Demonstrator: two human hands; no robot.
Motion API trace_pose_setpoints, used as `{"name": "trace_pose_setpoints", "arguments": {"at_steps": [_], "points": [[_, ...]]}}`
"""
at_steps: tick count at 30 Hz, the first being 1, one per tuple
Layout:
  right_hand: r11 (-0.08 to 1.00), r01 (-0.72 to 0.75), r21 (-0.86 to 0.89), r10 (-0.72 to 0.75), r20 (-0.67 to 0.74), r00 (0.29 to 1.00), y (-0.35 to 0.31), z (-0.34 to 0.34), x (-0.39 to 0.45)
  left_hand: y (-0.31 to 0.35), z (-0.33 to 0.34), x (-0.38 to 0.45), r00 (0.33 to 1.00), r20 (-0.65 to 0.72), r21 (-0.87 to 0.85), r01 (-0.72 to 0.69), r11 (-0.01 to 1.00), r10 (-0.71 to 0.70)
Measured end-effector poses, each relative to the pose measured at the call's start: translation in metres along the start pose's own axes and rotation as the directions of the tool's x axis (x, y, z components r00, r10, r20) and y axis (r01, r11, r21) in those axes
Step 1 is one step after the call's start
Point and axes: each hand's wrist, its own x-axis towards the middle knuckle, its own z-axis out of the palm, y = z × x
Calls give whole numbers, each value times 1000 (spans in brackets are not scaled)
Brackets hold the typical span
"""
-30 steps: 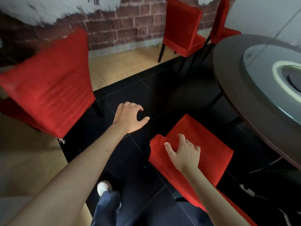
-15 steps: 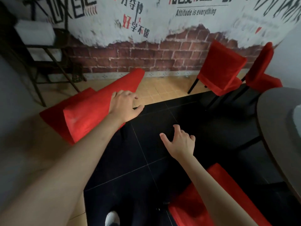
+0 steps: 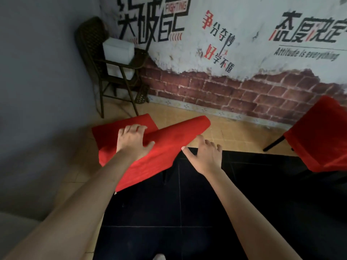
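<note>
A red chair (image 3: 169, 147) is seen from above, near the left wall, where the tan floor meets the black tiles (image 3: 169, 203). Its back is tipped toward the camera, and its seat shows behind it.

The top of the chair's back is held by the left hand (image 3: 133, 142). The fingers are bent over the top edge and the thumb is laid on the near side.

The right hand (image 3: 205, 157) is kept open, with its fingers spread. It is held just beside the chair's right edge. Whether the thumb touches the red cloth cannot be told.

A dark chair (image 3: 97, 59) is set in the corner behind, and white boxes (image 3: 118, 50) are stacked on it. A second red chair (image 3: 319, 139) is seen far to the right, well apart. A white shoe (image 3: 159, 257) is seen at the bottom edge.
</note>
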Motion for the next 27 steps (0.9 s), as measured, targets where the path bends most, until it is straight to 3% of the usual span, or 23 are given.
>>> {"name": "trace_pose_setpoints", "arguments": {"at_steps": [6, 12, 19, 27], "points": [[976, 210, -56, -209, 21, 978, 2, 15, 83, -7, 14, 17, 949, 228, 10, 219, 976, -216], [935, 351, -43, -346, 99, 933, -1, 42, 125, -6, 19, 19, 955, 166, 81, 237, 968, -247], [930, 368, -18, -366, 56, 929, -3, 50, 136, -9, 22, 19, 964, 108, 104, 231, 967, -242], [959, 284, -15, -282, 57, 958, -10, 51, 121, -14, 21, 12, 973, 113, 88, 194, 977, -203]]}}
